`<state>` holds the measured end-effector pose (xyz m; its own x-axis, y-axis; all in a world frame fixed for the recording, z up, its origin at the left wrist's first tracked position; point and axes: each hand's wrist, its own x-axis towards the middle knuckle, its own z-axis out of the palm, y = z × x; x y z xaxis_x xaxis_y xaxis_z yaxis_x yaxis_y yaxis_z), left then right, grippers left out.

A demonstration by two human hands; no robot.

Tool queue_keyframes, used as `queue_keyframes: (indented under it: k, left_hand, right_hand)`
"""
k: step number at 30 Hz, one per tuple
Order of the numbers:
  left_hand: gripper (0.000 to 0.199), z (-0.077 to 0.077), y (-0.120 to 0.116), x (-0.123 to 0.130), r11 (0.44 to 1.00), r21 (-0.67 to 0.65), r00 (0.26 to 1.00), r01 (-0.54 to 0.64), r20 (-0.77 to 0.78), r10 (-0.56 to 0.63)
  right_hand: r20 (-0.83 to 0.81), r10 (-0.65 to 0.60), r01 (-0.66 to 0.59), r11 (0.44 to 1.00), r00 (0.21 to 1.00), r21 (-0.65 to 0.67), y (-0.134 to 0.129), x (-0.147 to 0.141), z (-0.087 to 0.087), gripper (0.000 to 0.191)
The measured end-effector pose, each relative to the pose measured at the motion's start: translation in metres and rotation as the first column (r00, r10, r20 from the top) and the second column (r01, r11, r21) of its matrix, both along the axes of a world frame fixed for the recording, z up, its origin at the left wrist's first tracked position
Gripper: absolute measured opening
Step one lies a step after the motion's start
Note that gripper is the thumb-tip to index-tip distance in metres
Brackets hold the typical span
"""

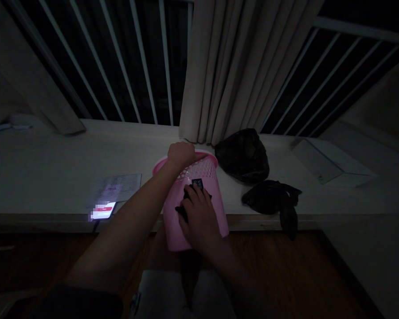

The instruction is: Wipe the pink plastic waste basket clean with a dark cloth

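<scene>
A pink plastic basket (219, 212) with a perforated band near its rim lies tilted over the front edge of the white ledge, its rim pointing away from me. My left hand (182, 155) is closed over the rim at the far end. Against the basket's side, my right hand (199, 215) presses a crumpled black cloth or plastic piece (182, 212), its fingers curled over it. A small dark label with pale print (197, 182) shows just beyond those fingertips.
On the ledge (69, 155), a full black bag (242, 155) and a smaller knotted one (267, 197) lie right of the basket. A lit phone (104, 210) and a paper sheet (128, 186) are left. A white box (332, 161) sits far right, curtains (232, 66) behind.
</scene>
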<state>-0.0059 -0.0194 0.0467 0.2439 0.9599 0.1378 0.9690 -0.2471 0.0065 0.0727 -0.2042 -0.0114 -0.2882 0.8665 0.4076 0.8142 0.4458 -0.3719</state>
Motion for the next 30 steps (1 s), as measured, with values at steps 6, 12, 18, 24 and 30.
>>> queue_keyframes:
  k: [6, 12, 18, 24, 30]
  left_hand:
    - [0.090, 0.002, -0.001, 0.003, 0.999, -0.033, 1.000, 0.012, 0.026, -0.012]
    - [0.090, 0.000, 0.000, 0.005, 1.000, -0.021, 1.000, 0.005, 0.027, -0.004]
    - [0.089, 0.001, 0.000, 0.004, 1.000, -0.013, 1.000, 0.000, 0.006, 0.000]
    - [0.088, 0.002, 0.000, 0.008, 1.000, -0.005, 1.000, 0.020, -0.012, -0.020]
    - [0.090, 0.002, 0.002, 0.009, 1.000, -0.017, 1.000, 0.012, 0.000, -0.012]
  right_hand:
    - [-0.084, -0.110, 0.110, 0.994, 0.990, -0.003, 0.009, 0.015, 0.000, 0.015]
    - [-0.010, 0.003, -0.003, 1.000, 1.000, 0.007, 0.003, 0.006, 0.002, 0.013]
    - [-0.012, -0.042, 0.042, 0.999, 0.999, 0.019, 0.011, 0.011, 0.003, 0.013]
    - [-0.074, -0.068, 0.070, 0.997, 0.995, 0.024, 0.013, 0.013, 0.004, 0.014]
    - [-0.096, -0.031, 0.035, 0.999, 0.995, 0.038, 0.014, 0.013, 0.000, 0.014]
